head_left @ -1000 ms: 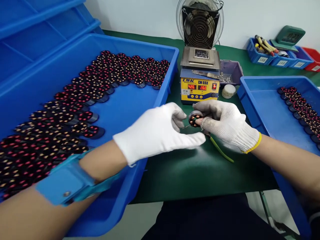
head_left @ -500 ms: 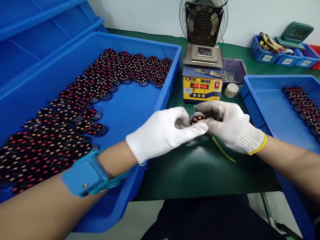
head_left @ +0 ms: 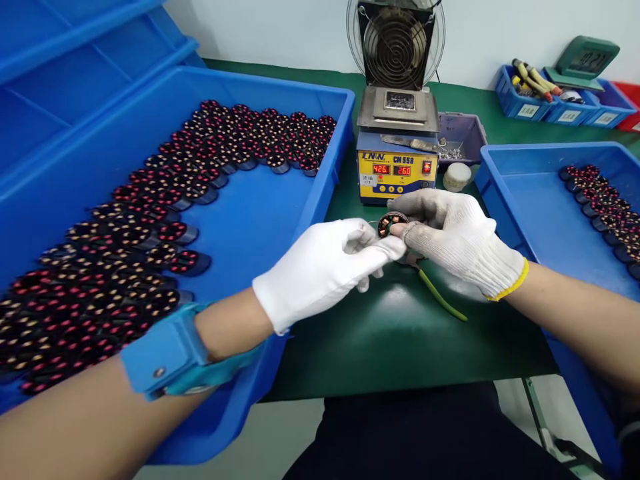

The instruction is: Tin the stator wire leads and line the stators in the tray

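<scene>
Copper-wound round part (head_left: 387, 225) sits pinched in the gloved right hand (head_left: 453, 240) over the green table (head_left: 400, 360); the left hand (head_left: 333, 263) curls beside it, its grip impossible to tell

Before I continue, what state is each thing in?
Wound part: held, coils showing
Right hand: gripping the wound part
Left hand: at the part, grip unclear
Control unit: on, digits lit
Left tray: partly filled
Right tray: partly filled
Clock: displaying digits
Fan: spinning unclear

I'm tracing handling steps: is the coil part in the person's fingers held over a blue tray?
No, the right hand holds the coil part over the green tabletop, in front of the yellow-fronted unit.
</scene>
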Demonstrator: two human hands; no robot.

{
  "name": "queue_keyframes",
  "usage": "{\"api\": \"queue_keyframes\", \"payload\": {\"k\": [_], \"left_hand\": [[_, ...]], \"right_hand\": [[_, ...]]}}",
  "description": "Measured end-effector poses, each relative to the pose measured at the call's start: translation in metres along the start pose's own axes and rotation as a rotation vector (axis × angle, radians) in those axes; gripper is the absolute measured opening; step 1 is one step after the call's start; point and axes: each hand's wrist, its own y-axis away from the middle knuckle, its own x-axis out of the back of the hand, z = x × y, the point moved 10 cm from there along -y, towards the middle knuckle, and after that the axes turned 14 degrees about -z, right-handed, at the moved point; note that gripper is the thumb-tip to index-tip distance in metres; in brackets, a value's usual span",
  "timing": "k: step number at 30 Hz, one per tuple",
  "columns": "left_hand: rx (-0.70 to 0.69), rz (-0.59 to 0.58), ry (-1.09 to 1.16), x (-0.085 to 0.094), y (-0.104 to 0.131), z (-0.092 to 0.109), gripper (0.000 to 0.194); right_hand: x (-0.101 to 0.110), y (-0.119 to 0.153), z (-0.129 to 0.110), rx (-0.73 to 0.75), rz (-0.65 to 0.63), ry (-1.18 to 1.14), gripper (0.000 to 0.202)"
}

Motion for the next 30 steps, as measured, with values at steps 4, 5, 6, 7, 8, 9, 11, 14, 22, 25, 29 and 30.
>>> {"api": "queue_keyframes", "payload": {"k": [4, 5, 6, 7, 8, 9, 11, 14, 22, 25, 29, 30], "left_hand": [[-0.024, -0.092, 0.214, -0.002, 0.011, 0.008, 0.021], [-0.035, -0.072, 0.271, 0.005, 0.014, 0.009, 0.022], [-0.050, -0.021, 0.306, 0.014, 0.016, 0.009, 0.024], [-0.068, 0.050, 0.313, 0.025, 0.017, 0.008, 0.027], [-0.082, 0.111, 0.289, 0.032, 0.017, 0.007, 0.031], [-0.086, 0.137, 0.238, 0.033, 0.015, 0.005, 0.034], [-0.070, 0.115, 0.114, 0.023, 0.008, 0.002, 0.039], [-0.073, 0.096, 0.021, 0.006, 0.004, 0.002, 0.032], [-0.057, -0.078, -0.192, -0.013, 0.005, 0.002, 0.036], [-0.005, -0.291, -0.580, -0.035, -0.006, -0.013, 0.041], [0.048, -0.441, -0.694, -0.049, -0.013, -0.031, 0.042], [0.056, -0.440, -0.682, -0.048, -0.013, -0.033, 0.043]], "right_hand": [[0.007, -0.002, 0.005, -0.010, 0.043, -0.010, 0.024], [0.008, -0.002, 0.005, -0.001, 0.052, -0.016, 0.023], [0.009, -0.002, 0.005, 0.009, 0.056, -0.019, 0.023], [0.009, -0.002, 0.004, 0.017, 0.057, -0.021, 0.023], [0.008, -0.002, 0.003, 0.020, 0.055, -0.023, 0.023], [0.007, -0.002, 0.002, 0.017, 0.053, -0.024, 0.023], [0.004, -0.001, -0.001, 0.003, 0.043, -0.019, 0.022], [0.001, -0.001, -0.003, -0.007, 0.032, 0.025, 0.021], [0.030, -0.011, -0.011, 0.110, 0.139, 0.253, 0.032], [0.055, -0.031, -0.039, 0.103, 0.213, 0.621, 0.037], [0.088, -0.081, -0.076, -0.015, 0.293, 1.167, 0.037], [0.093, -0.096, -0.081, -0.040, 0.286, 1.254, 0.037]]}}
